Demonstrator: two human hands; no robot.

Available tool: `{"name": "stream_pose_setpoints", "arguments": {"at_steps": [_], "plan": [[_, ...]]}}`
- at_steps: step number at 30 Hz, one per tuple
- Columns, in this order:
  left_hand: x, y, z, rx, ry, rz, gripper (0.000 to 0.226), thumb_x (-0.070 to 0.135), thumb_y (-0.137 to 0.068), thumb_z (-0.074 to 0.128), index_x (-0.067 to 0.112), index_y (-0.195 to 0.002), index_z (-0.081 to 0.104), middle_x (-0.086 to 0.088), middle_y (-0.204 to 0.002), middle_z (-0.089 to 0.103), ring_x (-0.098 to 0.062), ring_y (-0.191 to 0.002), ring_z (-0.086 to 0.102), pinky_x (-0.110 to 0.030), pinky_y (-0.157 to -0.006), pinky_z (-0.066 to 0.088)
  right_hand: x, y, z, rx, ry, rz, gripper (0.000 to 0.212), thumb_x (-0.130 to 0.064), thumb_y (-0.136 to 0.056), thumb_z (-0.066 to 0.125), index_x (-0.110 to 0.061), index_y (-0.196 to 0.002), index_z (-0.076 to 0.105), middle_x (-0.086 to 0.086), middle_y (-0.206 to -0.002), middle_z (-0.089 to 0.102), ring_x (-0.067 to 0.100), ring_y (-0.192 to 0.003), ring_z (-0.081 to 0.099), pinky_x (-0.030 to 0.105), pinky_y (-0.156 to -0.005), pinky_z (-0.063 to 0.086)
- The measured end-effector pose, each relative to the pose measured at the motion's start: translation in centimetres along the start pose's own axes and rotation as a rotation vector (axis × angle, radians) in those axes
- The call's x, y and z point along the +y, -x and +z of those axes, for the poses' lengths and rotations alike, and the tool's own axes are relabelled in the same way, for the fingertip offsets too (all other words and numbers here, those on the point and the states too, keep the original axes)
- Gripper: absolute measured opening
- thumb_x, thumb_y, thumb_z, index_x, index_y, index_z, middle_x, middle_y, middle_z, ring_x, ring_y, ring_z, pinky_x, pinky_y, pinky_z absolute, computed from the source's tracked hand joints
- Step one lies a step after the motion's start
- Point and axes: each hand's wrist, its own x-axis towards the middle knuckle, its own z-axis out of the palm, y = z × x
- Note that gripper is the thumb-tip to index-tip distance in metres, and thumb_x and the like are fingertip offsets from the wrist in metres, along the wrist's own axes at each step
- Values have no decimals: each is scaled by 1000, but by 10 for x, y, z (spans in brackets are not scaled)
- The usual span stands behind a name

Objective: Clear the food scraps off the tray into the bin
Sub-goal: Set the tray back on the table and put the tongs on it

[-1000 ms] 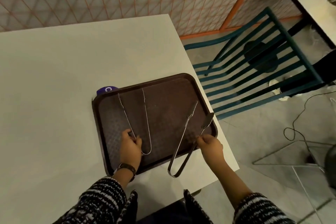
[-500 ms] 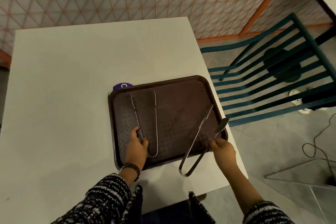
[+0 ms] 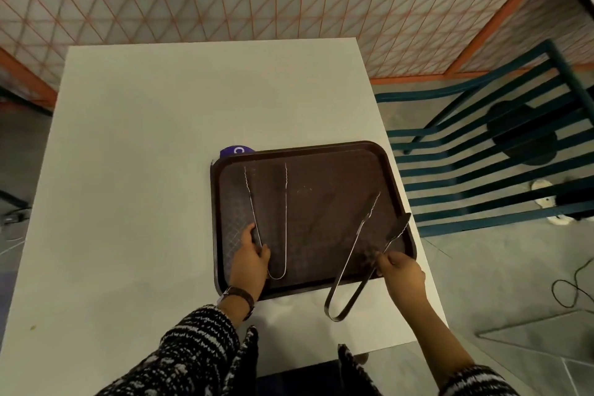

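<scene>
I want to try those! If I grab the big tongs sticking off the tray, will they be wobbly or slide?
The larger tongs look like thin bent metal, so the arms would probably spring together when squeezed. They seem light. Smooth and shiny, they might slide on the brown tray, especially with the looped end hanging past its edge.

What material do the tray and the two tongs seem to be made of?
Tray: likely moulded plastic, dark brown, matte, with a textured grid surface. Left tongs and right tongs: probably polished steel, thin, silvery and reflective.
</scene>
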Motion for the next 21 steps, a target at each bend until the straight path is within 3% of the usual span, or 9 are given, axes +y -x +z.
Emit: {"name": "stream_pose_setpoints", "arguments": {"at_steps": [6, 10, 15, 21], "plan": [[-1, 1, -4, -7, 23, -7, 57, 22, -91, 56, 18, -141, 29, 2, -63, 54, -16, -56, 56, -28, -54, 50, 2, -4, -1, -15, 75, -25, 41, -25, -95, 50, -17, -54, 47, 2, -54, 47, 16, -57, 47, 40, -90, 38], [0, 0, -15, 64, -56, 32, 54, 31, -90, 56, 20, -138, 34, 4, -67, 50, -13, -60, 53, -22, -53, 41, -11, -15, -8, -48, 220, -100, 37, -30, -97, 43, -16, -65, 51, 2, -60, 51, 21, -71, 53, 39, -101, 26], [1, -7, -36, 69, -85, 96, 42, 27, -93, 51, 23, -133, 39, 7, -91, 57, -14, -82, 58, -32, -79, 50, -43, -57, -13, -43, 398, -225, 33, -33, -99, 38, -15, -79, 57, 1, -65, 54, 26, -81, 57, 43, -107, 21], [-6, -1, -53, 102, -89, 83, 39, 26, -95, 47, 24, -132, 38, 5, -93, 62, -16, -82, 60, -26, -71, 45, -68, -94, -7, -80, 595, -342, 35, -31, -99, 36, -11, -100, 64, 11, -98, 68, 31, -103, 59, 44, -109, 18]]}}
